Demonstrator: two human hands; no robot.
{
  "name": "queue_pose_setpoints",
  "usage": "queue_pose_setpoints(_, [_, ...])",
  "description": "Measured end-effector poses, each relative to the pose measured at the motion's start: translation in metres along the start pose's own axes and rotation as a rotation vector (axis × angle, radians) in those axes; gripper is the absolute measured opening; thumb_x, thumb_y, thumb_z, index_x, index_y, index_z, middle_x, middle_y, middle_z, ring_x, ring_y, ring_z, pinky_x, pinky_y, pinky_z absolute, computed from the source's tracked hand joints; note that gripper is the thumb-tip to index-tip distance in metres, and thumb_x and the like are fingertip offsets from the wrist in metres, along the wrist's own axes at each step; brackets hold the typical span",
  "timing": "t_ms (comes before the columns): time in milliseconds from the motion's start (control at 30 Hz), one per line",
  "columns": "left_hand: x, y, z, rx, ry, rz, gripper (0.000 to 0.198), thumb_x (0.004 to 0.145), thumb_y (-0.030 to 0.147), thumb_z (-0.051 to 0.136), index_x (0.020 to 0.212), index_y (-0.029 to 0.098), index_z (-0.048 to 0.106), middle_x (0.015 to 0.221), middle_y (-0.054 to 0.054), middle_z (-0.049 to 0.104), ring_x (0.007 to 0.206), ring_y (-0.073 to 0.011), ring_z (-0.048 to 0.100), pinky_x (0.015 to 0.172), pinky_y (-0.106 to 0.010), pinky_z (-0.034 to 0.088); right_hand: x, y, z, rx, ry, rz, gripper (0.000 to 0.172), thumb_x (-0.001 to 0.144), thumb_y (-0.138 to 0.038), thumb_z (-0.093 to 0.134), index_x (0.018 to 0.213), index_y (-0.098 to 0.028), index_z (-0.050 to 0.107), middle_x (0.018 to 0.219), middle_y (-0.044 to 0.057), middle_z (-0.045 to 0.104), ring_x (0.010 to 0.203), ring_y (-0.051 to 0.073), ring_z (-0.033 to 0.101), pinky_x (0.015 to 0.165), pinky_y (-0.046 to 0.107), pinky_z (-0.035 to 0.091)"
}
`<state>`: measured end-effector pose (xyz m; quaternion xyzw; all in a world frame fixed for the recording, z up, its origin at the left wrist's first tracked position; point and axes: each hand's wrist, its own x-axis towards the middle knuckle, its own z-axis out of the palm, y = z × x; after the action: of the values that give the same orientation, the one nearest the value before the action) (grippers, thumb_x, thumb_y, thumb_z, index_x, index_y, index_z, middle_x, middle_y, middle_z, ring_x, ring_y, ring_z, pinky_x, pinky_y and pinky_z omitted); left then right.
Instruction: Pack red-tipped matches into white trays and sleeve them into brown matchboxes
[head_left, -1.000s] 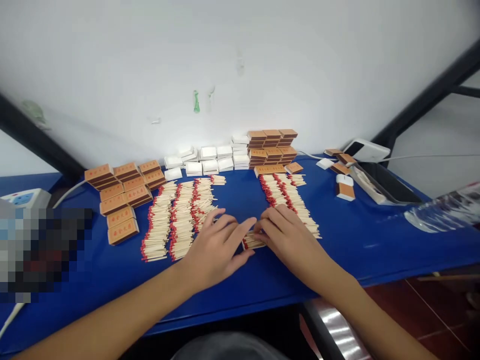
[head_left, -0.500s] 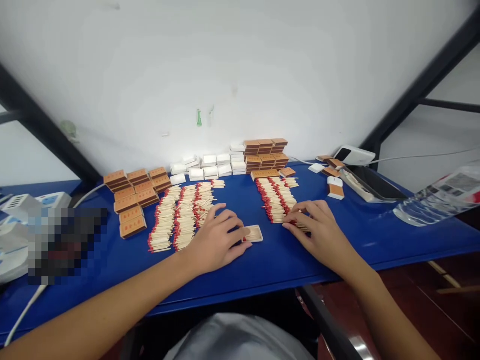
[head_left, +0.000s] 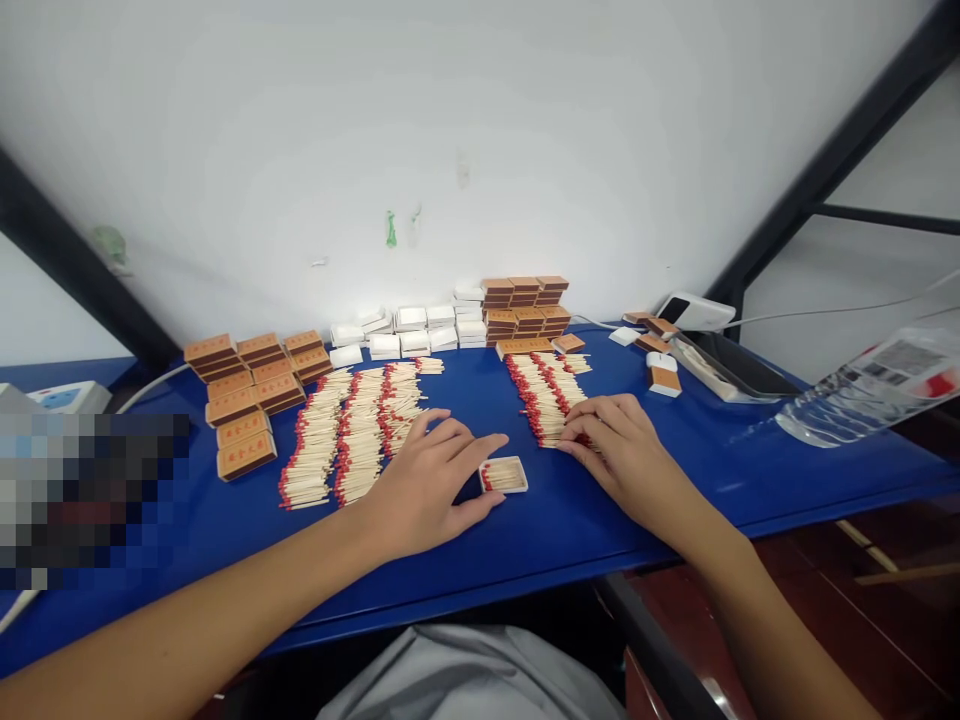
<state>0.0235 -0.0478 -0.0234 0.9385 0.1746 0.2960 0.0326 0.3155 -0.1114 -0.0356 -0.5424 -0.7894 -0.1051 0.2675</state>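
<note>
A small white matchbox tray (head_left: 516, 474) lies on the blue table, with red-headed matches inside. My left hand (head_left: 431, 485) is at its left side, thumb and index finger spread apart around the near and far edges; whether the thumb touches the rim is hard to tell. Left of and beyond that hand lie rows of loose matches (head_left: 307, 460). On the right, my right hand (head_left: 626, 455) has its fingertips drawn together on the near right end of another group of match rows (head_left: 536, 395); the matches under those fingers are mostly hidden.
Brown matchboxes (head_left: 247, 455) are stacked at left, more matchboxes (head_left: 525, 322) at the back. White trays (head_left: 385, 346) stand along the wall. At right are a white power bank (head_left: 697, 312), a dark phone-like slab (head_left: 739, 365) and a clear plastic package (head_left: 847, 405).
My left index finger has lifted off the tray, and the matches in it now show. My right fingers have closed in at the right-hand matches. The view has shifted slightly.
</note>
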Motion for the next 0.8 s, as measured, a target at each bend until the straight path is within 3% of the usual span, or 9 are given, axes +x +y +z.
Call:
queue_pose_setpoints(200, [-0.001,-0.002,0.0,-0.02,-0.019,-0.043,0.049,0.1,0.039,0.069,0.143,0.02,0.056,0.103,-0.004,0.071,0.102,-0.0226,0.067,0.119,-0.053,0.037,0.001,-0.003,0.003,0.031,0.026,-0.012,0.01,0.103,-0.032,0.064,0.106,-0.024,0.069,0.115,0.011,0.068,0.108,0.029,0.056,0.096,0.049,0.05])
queue_pose_setpoints(800, [0.003,-0.011,-0.007,-0.015,-0.064,-0.076,0.052,0.101,0.04,0.068,0.147,0.021,0.053,0.105,-0.007,0.072,0.105,-0.0248,0.065,0.113,-0.052,0.042,-0.001,-0.006,0.002,0.12,0.047,0.007,0.013,0.103,-0.035,0.063,0.101,-0.025,0.072,0.11,0.011,0.068,0.112,0.03,0.058,0.097,0.051,0.049])
